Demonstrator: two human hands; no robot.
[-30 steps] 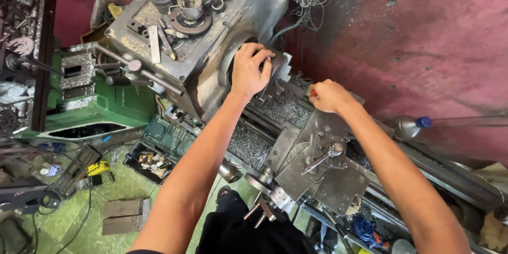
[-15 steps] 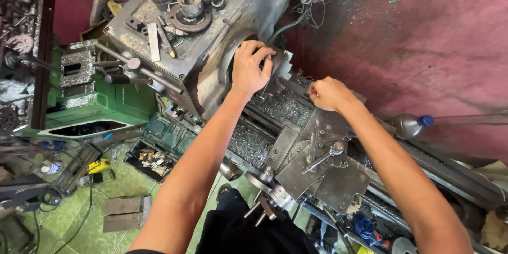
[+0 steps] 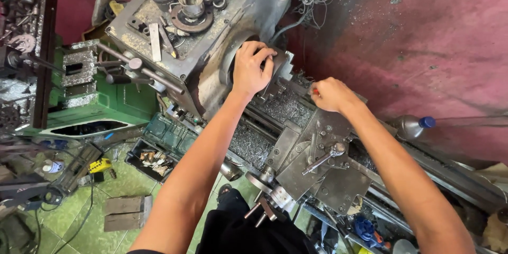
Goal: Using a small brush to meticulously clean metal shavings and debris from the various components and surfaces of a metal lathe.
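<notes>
While curled over the lathe chuck (image 3: 280,66), left hand (image 3: 251,71); right hand (image 3: 328,95) clenched on a small red-tipped tool (image 3: 315,91).

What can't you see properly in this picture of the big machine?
All from the head view:
- The round chuck: the left hand covers most of it.
- What the right hand pinches: only a red speck shows; the fingers hide the rest.
- The plastic bottle: its lower part is hidden behind the right forearm.
- The bits in the black tray on the floor: too small to tell.
</notes>
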